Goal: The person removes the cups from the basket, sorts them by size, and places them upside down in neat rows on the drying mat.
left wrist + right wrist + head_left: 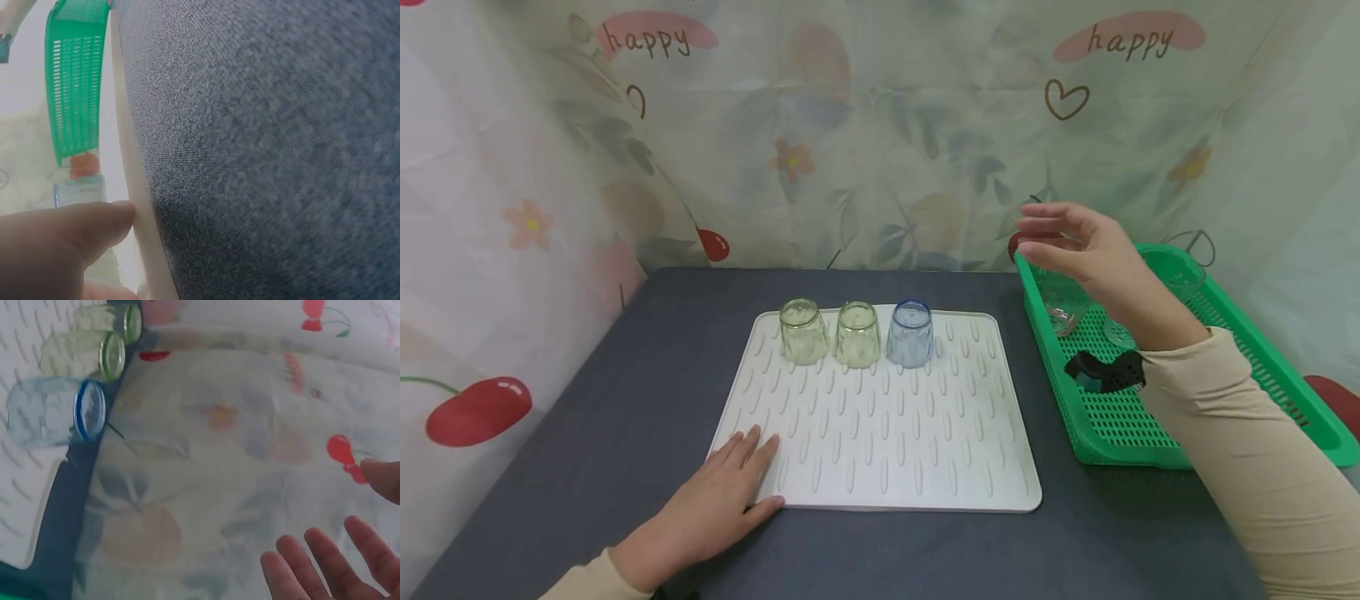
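Three glasses stand upside down in a row along the back of a white ridged mat [880, 433]: two yellow-green glasses [804, 337] and, to their right, a blue glass [911, 340]. My left hand [718, 492] rests on the mat's front left corner, fingers spread; in the left wrist view its thumb [106, 225] lies at the mat's edge. Raised above the back left of a green basket [1075, 417], my right hand [1086, 242] has bent, parted fingers and holds nothing. Clear glassware [1063, 317] lies in the basket, partly hidden by that arm.
A dark cloth [625, 417] covers the table under the mat and basket. Printed curtains [880, 167] hang close behind the table and at both sides. A black wrist camera [1105, 372] sits on the right forearm, over the basket.
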Demonstrator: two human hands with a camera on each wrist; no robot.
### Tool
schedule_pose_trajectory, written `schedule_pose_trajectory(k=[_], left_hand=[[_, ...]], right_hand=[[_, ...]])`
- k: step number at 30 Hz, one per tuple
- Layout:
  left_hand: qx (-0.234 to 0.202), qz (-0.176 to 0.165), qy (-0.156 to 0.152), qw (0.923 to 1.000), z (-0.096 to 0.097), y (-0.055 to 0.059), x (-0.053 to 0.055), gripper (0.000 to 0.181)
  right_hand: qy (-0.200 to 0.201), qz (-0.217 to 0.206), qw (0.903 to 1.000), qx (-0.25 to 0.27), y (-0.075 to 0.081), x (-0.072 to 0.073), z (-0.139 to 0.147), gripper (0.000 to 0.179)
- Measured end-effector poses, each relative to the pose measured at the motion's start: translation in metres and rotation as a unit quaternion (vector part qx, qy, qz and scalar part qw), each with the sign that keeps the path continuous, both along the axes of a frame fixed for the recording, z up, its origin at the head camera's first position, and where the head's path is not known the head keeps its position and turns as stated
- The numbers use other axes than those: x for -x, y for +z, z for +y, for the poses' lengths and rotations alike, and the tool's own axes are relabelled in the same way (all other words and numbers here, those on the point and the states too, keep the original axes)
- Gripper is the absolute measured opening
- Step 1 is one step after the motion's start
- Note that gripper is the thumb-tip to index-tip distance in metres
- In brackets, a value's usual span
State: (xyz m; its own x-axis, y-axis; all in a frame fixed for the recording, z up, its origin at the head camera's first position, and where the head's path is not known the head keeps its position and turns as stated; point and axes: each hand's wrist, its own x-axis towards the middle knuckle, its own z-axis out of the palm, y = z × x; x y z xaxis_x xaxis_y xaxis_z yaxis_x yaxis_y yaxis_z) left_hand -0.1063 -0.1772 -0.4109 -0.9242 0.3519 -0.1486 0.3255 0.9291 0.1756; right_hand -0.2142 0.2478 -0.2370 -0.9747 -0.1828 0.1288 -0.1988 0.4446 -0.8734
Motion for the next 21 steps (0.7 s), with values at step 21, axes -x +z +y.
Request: schedule_pose_trajectory(k=[21], left_hand=[[-0.001,0.0,-0.002,1.0,0.0,0.0,0.0,0.075]], right_hand=[[-0.056,0.123,0.9908,-0.007,-0.015,-0.023,0.104,0.05]])
